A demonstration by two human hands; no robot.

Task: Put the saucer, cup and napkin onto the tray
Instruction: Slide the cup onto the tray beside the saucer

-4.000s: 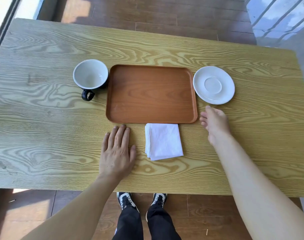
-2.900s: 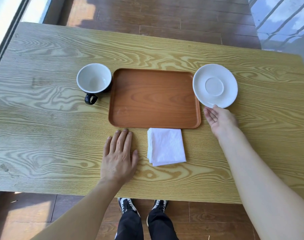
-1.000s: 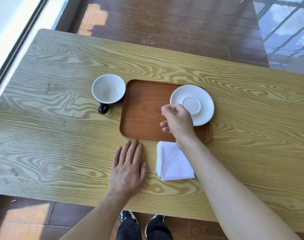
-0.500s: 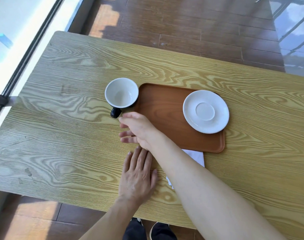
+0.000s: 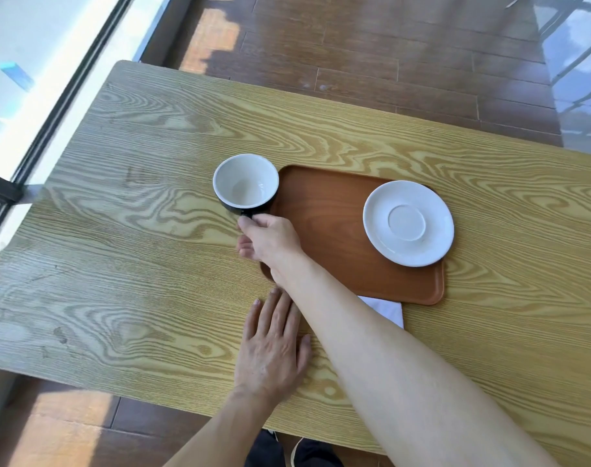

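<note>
Sitting under everything: the big wooden table [image 5: 145,251] with wavy lines in the wood is holding all the things.
Floor: the dark brown wooden floor [image 5: 371,45] is showing past the far side of the table.
Window: a bright window [image 5: 34,62] with a black frame is running along the left side.
Right arm: the bare right arm [image 5: 405,382] is reaching across from the lower right, going over the near left corner of the tray.
Tray: the brown tray [image 5: 324,227] is lying flat on the table, a bit right of the middle.
Left hand: the left hand [image 5: 273,352] is resting flat on the table with its fingers spread out, holding nothing.
Right hand: the right hand [image 5: 270,239] is closing its fingers around the cup's handle, pinching it tight.
Saucer: the white saucer [image 5: 408,223] is sitting on the right side of the tray, and its edge is hanging a little over the tray's right rim.
Cup: the cup [image 5: 246,184], black outside and white inside, is standing upright with nothing in it, just beside the tray's far left corner. I cannot tell if it is touching the table or is lifted.
Napkin: the white napkin [image 5: 386,310] is lying on the table at the tray's near edge, mostly hiding under the right arm.
</note>
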